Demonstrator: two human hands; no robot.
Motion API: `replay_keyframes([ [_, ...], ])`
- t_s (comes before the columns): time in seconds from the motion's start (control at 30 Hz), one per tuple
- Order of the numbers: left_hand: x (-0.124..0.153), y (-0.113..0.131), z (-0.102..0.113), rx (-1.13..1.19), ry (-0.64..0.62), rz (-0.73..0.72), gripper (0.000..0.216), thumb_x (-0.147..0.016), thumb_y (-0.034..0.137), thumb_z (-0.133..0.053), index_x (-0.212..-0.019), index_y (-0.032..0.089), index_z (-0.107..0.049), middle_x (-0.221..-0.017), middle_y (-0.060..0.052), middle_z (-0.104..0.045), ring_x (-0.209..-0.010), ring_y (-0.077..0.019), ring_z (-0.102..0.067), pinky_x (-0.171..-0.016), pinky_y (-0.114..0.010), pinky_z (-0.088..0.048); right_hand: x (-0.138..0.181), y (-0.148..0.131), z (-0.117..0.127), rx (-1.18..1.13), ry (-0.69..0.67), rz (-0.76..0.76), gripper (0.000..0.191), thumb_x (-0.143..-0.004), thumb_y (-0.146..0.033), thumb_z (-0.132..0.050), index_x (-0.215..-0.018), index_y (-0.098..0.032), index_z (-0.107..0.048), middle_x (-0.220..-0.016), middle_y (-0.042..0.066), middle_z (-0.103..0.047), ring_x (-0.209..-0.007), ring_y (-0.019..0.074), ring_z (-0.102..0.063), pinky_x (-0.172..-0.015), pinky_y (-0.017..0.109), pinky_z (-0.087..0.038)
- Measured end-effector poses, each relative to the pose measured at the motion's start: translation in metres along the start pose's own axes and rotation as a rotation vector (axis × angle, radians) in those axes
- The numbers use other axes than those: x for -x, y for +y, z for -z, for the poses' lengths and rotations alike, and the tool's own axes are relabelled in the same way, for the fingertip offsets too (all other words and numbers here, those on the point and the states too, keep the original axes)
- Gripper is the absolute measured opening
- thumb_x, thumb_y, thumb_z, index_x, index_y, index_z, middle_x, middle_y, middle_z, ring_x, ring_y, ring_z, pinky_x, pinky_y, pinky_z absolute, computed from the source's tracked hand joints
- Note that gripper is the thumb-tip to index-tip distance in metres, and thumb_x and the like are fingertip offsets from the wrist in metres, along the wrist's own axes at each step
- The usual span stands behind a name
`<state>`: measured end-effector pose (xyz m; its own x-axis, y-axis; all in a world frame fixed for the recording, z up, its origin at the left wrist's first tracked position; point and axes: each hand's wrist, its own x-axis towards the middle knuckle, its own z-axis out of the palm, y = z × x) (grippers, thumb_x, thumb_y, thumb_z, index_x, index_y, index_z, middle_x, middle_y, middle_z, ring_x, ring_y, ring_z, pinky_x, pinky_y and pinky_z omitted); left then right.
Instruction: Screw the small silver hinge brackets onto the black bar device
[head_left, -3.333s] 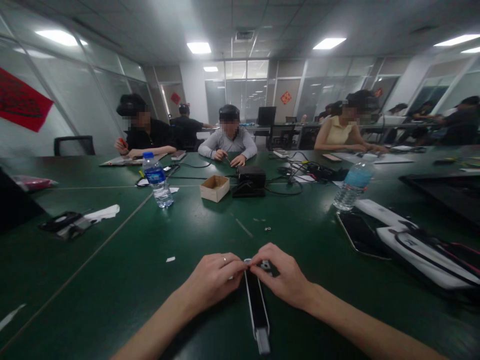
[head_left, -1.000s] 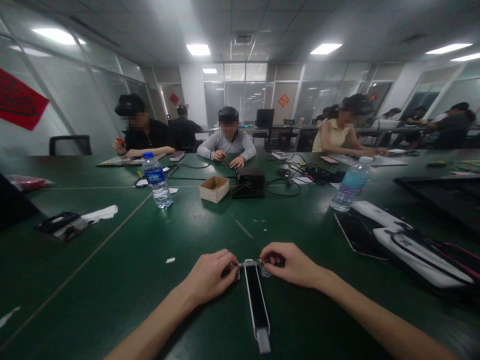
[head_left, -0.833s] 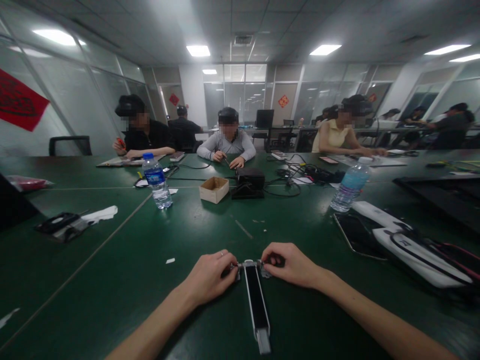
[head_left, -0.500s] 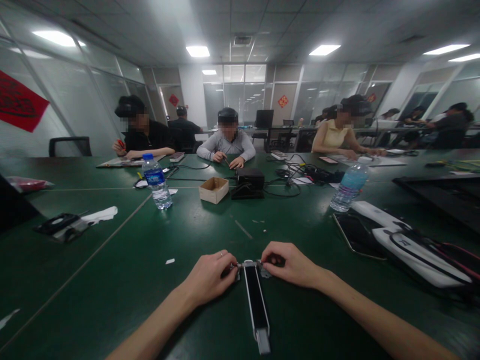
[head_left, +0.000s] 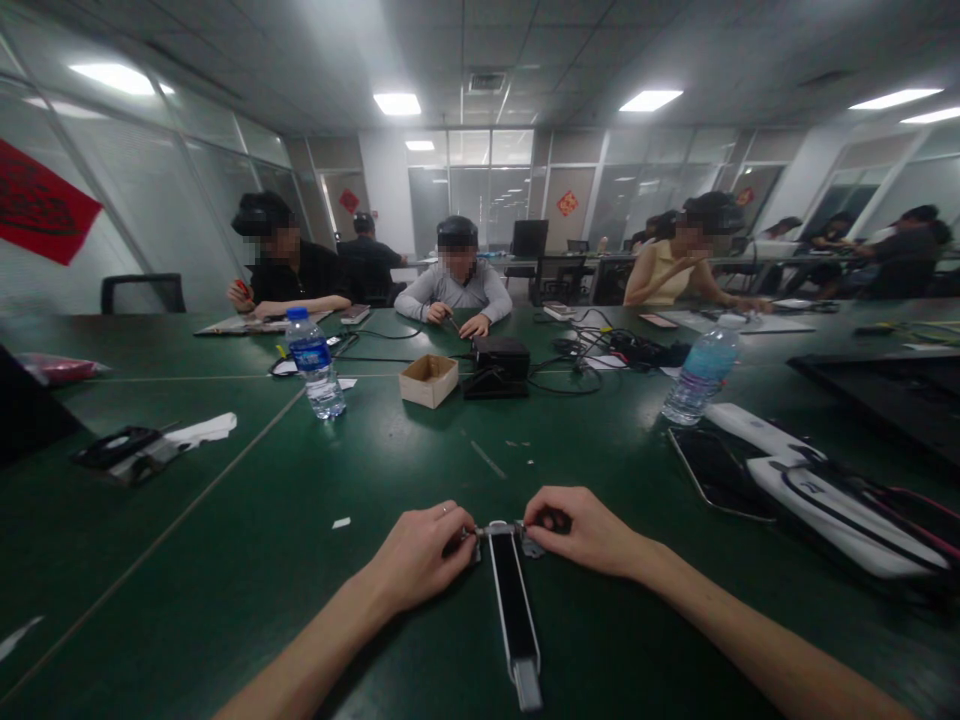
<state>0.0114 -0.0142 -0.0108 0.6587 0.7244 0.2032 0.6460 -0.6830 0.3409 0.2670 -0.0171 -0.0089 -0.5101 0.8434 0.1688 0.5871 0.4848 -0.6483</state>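
Observation:
A long narrow piece with a black face and white edges (head_left: 512, 600) lies on the green table (head_left: 420, 650), pointing toward me. A grey tab (head_left: 527, 690) sticks out of its near end. Across its far end runs a short metal crosspiece (head_left: 501, 528) with small metal plates at both sides. My left hand (head_left: 427, 550) pinches the crosspiece's left end, a ring on one finger. At the right end, my right hand (head_left: 581, 525) does the same with thumb and fingertips. The fingers partly hide both ends.
Water bottles stand at left (head_left: 316, 365) and right (head_left: 703, 370). A small open box (head_left: 428, 381) sits beside a black device (head_left: 498, 365). Right of my hands lie a phone (head_left: 716, 475) and a white-and-black case (head_left: 840, 515). Several people sit across the table.
My hands and the long piece hold nearly the same place; the view has shifted very slightly. Across the table on the right, a person in yellow has raised a hand toward their face.

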Motion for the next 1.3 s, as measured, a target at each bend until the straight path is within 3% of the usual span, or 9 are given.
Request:
replay_keyframes([
  [0.33, 0.0009, -0.0014, -0.0016, 0.003, 0.015, -0.003, 0.010, -0.089, 0.022, -0.050, -0.089, 0.019, -0.059, -0.080, 0.000, -0.061, -0.067, -0.0133, -0.058, -0.060, -0.022, -0.041, -0.0012, 0.0036, -0.0008, 0.023, 0.002, 0.026, 0.016, -0.090, -0.026, -0.055, -0.088, -0.017, -0.067, -0.081, 0.002, -0.061, -0.070, 0.0132, -0.055, -0.063, 0.025, -0.044],
  [0.57, 0.0007, -0.0033, -0.0034, 0.010, 0.018, -0.014, 0.011, -0.090, 0.022, -0.049, -0.089, 0.019, -0.060, -0.081, -0.001, -0.061, -0.067, -0.0132, -0.058, -0.061, -0.022, -0.042, -0.0014, 0.0031, -0.0016, 0.034, -0.006, 0.043, 0.008, -0.082, -0.021, -0.060, -0.086, -0.017, -0.067, -0.077, 0.001, -0.058, -0.067, 0.0126, -0.054, -0.060, 0.024, -0.043],
  [1.07, 0.0004, -0.0004, -0.0025, -0.021, 0.023, -0.019, 0.011, -0.089, 0.021, -0.049, -0.090, 0.019, -0.060, -0.080, 0.000, -0.062, -0.066, -0.0132, -0.059, -0.061, -0.022, -0.042, -0.0010, 0.0000, -0.0011, 0.027, -0.027, 0.036, 0.014, -0.088, -0.025, -0.054, -0.087, -0.017, -0.065, -0.081, 0.002, -0.058, -0.070, 0.0131, -0.053, -0.062, 0.025, -0.043],
  [1.3, 0.0002, -0.0005, -0.0010, -0.012, 0.020, -0.008, 0.012, -0.090, 0.022, -0.048, -0.090, 0.019, -0.060, -0.081, -0.001, -0.062, -0.067, -0.0136, -0.059, -0.062, -0.022, -0.043, -0.0022, -0.0027, -0.0022, -0.001, 0.000, -0.022, 0.008, -0.080, -0.019, -0.061, -0.088, -0.017, -0.061, -0.078, 0.000, -0.056, -0.069, 0.0130, -0.052, -0.060, 0.024, -0.042],
])
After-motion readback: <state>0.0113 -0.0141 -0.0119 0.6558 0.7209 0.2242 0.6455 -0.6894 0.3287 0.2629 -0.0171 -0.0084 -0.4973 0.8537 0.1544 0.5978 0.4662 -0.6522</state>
